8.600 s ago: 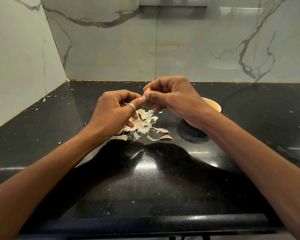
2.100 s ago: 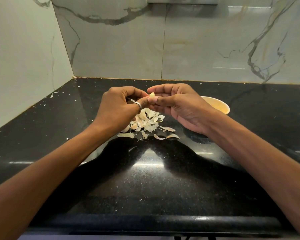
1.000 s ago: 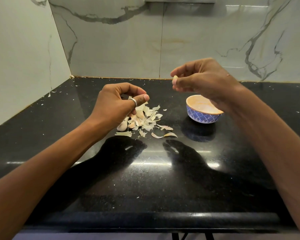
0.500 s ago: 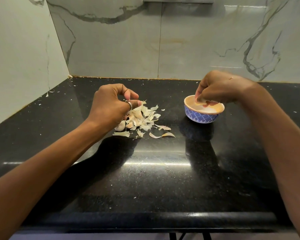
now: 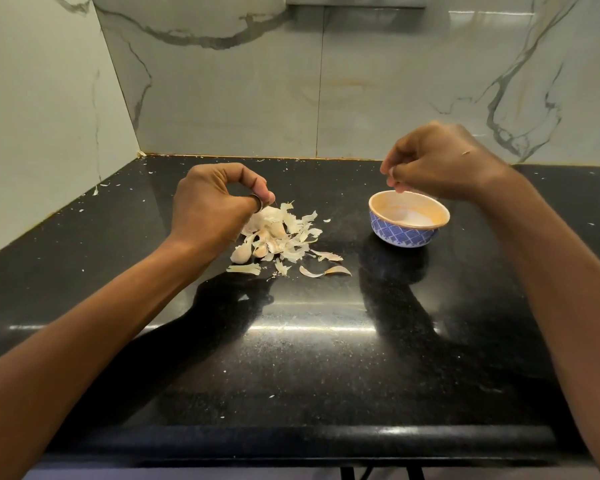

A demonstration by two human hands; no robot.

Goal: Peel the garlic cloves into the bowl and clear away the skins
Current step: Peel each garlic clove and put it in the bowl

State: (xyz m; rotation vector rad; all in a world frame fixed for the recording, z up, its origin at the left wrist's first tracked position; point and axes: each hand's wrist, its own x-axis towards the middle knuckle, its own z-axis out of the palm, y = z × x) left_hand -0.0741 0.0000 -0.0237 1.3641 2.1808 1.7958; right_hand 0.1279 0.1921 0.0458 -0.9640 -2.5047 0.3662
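A heap of papery garlic skins (image 5: 291,233) with a few unpeeled cloves (image 5: 241,252) lies on the black counter left of centre. My left hand (image 5: 212,206) hovers over the heap's left side, fingers curled, thumb and forefinger pinching a thin sliver of skin. A small blue-patterned bowl (image 5: 399,233) stands to the right, its pale inside too washed out to make out the cloves. Just above the bowl's far rim is my right hand (image 5: 437,161), fingers hanging loosely curled with nothing seen in them.
The glossy black counter (image 5: 291,358) runs to marble walls behind and on the left. Small skin flakes (image 5: 97,190) dot the left back corner. The counter's rounded front edge (image 5: 291,441) is close to me.
My right hand carried the peeled clove from beside my left hand to the bowl, dipped into it and has lifted off without it. My left hand sank onto the skin heap.
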